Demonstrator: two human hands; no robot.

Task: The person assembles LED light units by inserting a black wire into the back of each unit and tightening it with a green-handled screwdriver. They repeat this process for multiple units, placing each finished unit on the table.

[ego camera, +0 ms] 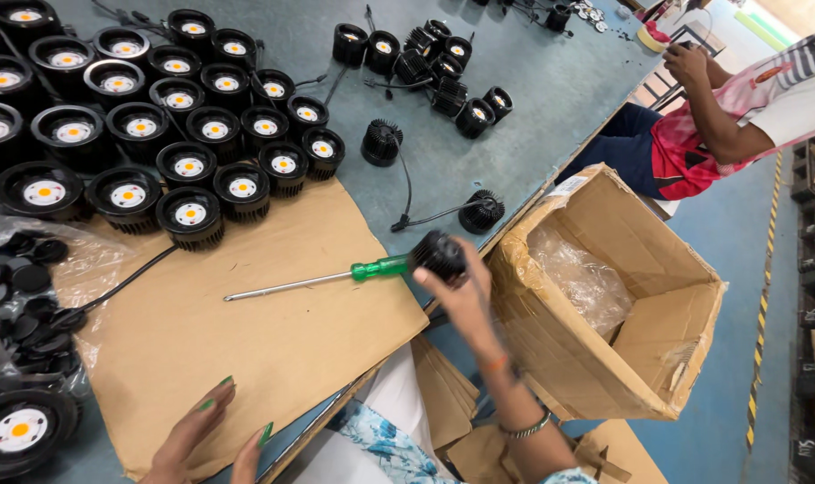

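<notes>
The right hand (461, 291) holds a black finned lamp (439, 254) at the counter's (533, 99) right edge, fingers wrapped round it. Just left of it a green-handled screwdriver (322, 277) lies on a sheet of cardboard (264, 341), tip pointing left. The left hand (206, 439) rests flat and empty on the cardboard's near edge, fingers spread. Rows of finished lamps (156, 116) fill the far left corner. An open cardboard box (640, 358) stands beside the right edge. Another person (748, 108) sits further along that side.
</notes>
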